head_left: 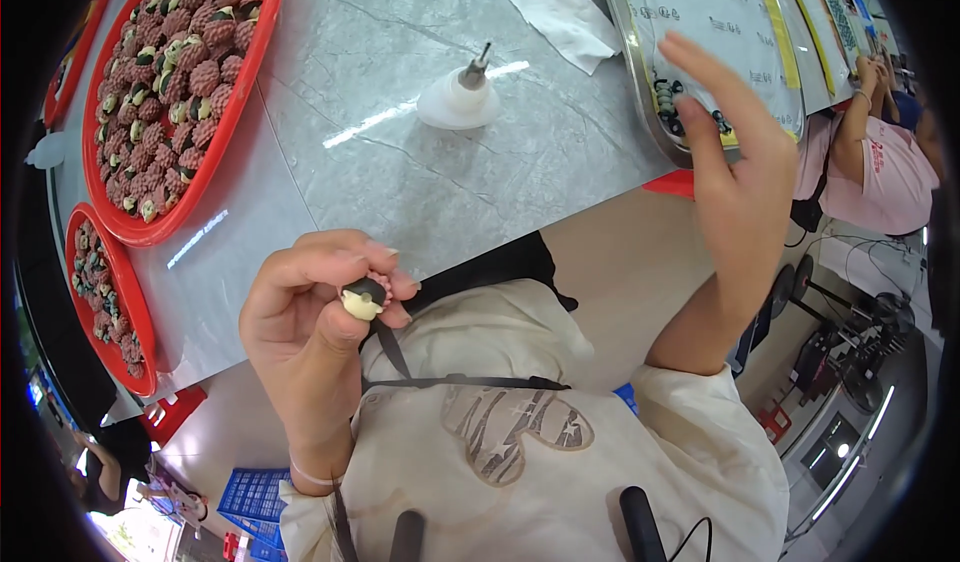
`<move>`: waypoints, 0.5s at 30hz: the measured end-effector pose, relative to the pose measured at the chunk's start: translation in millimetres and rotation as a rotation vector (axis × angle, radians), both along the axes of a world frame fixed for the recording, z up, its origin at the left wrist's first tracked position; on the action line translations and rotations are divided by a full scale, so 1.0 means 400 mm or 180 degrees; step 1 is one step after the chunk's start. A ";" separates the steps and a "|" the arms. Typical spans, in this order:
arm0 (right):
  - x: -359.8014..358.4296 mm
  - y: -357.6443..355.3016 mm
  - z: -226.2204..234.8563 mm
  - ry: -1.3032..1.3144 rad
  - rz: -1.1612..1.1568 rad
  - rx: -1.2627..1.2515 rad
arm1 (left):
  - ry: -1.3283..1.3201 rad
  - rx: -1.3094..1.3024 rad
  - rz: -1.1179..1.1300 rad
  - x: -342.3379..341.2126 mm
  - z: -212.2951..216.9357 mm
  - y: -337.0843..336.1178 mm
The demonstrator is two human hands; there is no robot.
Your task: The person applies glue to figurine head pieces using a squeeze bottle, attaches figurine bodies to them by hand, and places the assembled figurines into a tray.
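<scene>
My left hand [310, 307] pinches a small moulded figure [364, 298] between thumb and fingers, just off the table's near edge. The figure has a dark cap, a cream lower part and a pinkish ridged back. My right hand [735, 152] is raised at the near corner of a metal tray [640, 72], its thumb and index finger apart with nothing seen between them. Beside its thumb, small dark green and black pieces [665, 97] lie in that corner of the tray. A white squeeze bottle [458, 102] with a metal nozzle stands on the table between my hands.
A large red tray [265, 37] heaped with similar pinkish figures stands at the left, with a smaller red tray [145, 347] nearer. A crumpled white tissue [565, 17] lies on the grey marbled table [380, 187]. Another person in pink [880, 177] sits at far right.
</scene>
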State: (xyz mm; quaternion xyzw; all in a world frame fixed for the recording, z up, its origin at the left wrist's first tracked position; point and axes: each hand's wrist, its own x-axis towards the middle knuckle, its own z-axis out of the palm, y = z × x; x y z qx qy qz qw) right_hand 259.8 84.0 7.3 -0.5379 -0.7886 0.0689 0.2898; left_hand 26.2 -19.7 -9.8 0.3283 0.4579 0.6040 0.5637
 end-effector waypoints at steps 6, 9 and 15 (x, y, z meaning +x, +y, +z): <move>0.005 -0.022 0.005 -0.0068 -0.0384 -0.0484 | -0.0089 0.0081 -0.0197 0.019 -0.002 0.012; 0.005 -0.012 0.003 0.0096 -0.0274 -0.0448 | -0.0107 0.0046 -0.0196 0.020 -0.001 0.011; 0.028 -0.022 0.018 0.1846 0.0151 -0.0840 | -0.0267 0.0004 -0.0150 0.009 0.004 0.007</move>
